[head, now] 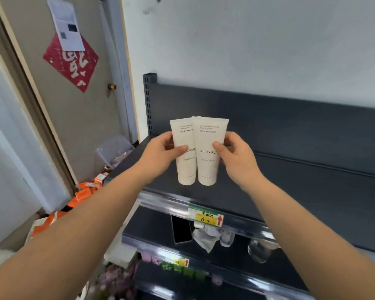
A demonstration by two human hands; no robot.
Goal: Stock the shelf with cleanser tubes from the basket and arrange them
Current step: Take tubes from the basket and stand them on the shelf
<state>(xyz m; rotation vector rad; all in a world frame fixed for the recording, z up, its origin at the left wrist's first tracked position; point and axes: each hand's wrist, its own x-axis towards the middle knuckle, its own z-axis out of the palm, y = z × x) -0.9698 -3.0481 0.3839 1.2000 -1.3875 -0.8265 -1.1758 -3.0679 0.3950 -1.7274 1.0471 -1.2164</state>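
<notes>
At ten o'clock from the picture's centre a door (pixel 78 118) carries a red paper (pixel 74 63) with a white notice (pixel 66 24) overlapping its top corner. Below it, at about eight o'clock, orange packets (pixel 85 191) lie heaped on the floor, and a clear bin (pixel 114 151) stands just above them beside the shelf's end. The left hand (pixel 158 156) reaches in from seven o'clock and pinches the left tube (pixel 185 169), thumb on its front near the lettering and fingers curled behind its left edge. This white tube stands upright, cap down, with its flat crimped end at twelve o'clock. Its right side touches the right tube (pixel 208 167), which stands the same way and overlaps it slightly at the top. The right hand (pixel 236 156), coming from five o'clock, grips that tube in mirror fashion, thumb in front and fingers behind. Both tubes are over the left part of the dark top shelf (pixel 290 191), with their caps low near its board; whether they rest on it I cannot tell. At six o'clock from the tubes a yellow price tag (pixel 206 218) sits on the shelf's front rail. On the level beneath lie a phone (pixel 181 230), a crumpled wrapper (pixel 210 234) and, towards four o'clock, a glass jar (pixel 260 250).
</notes>
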